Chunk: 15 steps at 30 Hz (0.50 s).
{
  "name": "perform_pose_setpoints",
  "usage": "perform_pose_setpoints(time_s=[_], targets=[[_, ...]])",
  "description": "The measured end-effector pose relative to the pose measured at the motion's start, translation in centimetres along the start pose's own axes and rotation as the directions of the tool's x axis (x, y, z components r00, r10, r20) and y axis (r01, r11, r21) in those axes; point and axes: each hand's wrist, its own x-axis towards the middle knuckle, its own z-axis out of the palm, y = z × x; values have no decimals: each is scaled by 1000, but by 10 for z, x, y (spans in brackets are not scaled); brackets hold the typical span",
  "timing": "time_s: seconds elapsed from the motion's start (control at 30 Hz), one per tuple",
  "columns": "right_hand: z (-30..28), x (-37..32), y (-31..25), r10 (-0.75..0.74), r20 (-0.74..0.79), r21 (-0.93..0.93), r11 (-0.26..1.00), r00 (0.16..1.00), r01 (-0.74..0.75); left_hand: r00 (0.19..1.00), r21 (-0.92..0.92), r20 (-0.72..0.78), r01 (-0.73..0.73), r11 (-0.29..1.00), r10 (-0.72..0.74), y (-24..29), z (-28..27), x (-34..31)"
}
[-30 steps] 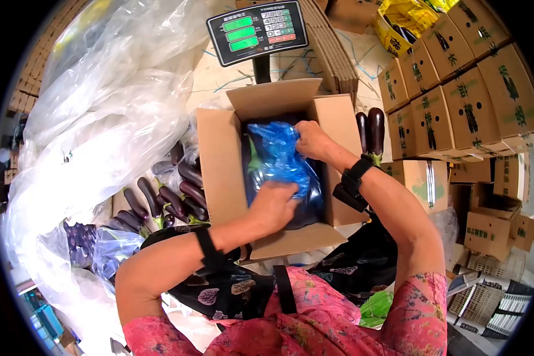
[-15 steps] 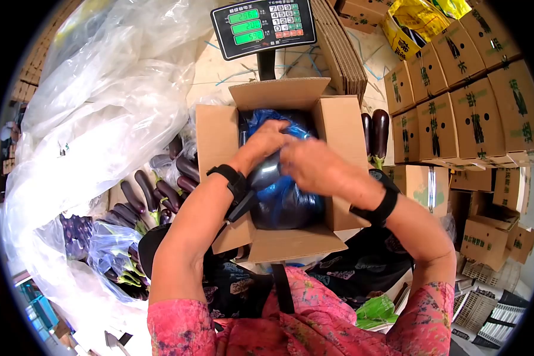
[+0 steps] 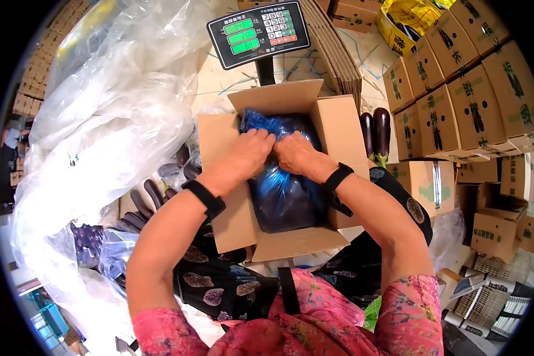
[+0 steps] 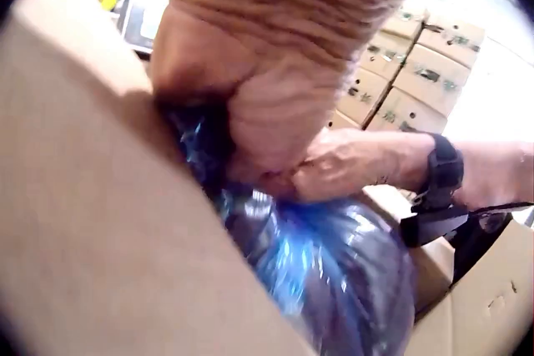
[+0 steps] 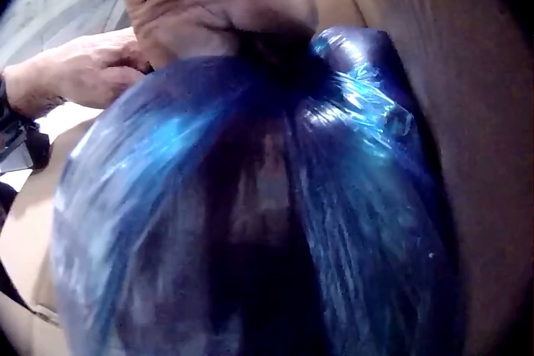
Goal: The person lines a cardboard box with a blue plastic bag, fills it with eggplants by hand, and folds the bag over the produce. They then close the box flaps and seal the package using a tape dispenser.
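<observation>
An open cardboard box [image 3: 228, 207] holds a blue plastic bag [image 3: 288, 199] filled with dark eggplants. At the bag's gathered neck, the left hand [image 3: 252, 154] and the right hand [image 3: 296, 155] pinch the plastic side by side, knuckles almost touching. In the left wrist view, curled fingers of the left hand [image 4: 259, 80] grip the bag [image 4: 334, 264], with the right hand [image 4: 346, 164] close beside. The right wrist view shows the right hand [image 5: 225, 14] closed on the twisted neck above the bulging bag [image 5: 192, 206]; its fingertips are hidden.
Behind the box stands a scale display [image 3: 258, 32]. Loose eggplants [image 3: 142, 204] and clear plastic sheeting [image 3: 118, 107] lie on the left. Two eggplants [image 3: 382, 133] lie right of the box, near stacked cartons [image 3: 474, 113]. Flattened cardboard [image 3: 338, 59] stands behind.
The hands, earlier apart and then crossing over the bag, are now side by side at its neck. The blue plastic is gathered together, and the display digits differ.
</observation>
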Motion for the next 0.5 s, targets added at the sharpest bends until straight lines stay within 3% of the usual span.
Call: perform_pose_setpoints(time_s=[0.07,0.2,0.23,0.33,0.43,0.5], targets=[[-5,-6,1,-9,-6,-9,1000,1000,9,1000,-26,-29,-4,1000,3,-4,5,10],[3,-31,16,-66,-248,-12,998,966,65,994,-36,-28,101,994,-102,2,20,45],[-11,-40,15,-23,-194,80,996,981,39,990,-29,-7,139,990,-139,5,22,53],[-53,-97,3,17,-244,190,981,970,31,979,73,-121,176,982,-166,12,34,64],[-61,-123,-15,-20,127,254,967,992,-13,968,52,-4,249,967,-249,8,30,75],[-42,-121,-19,-198,-197,188,954,960,235,963,28,56,264,964,-265,8,24,76]])
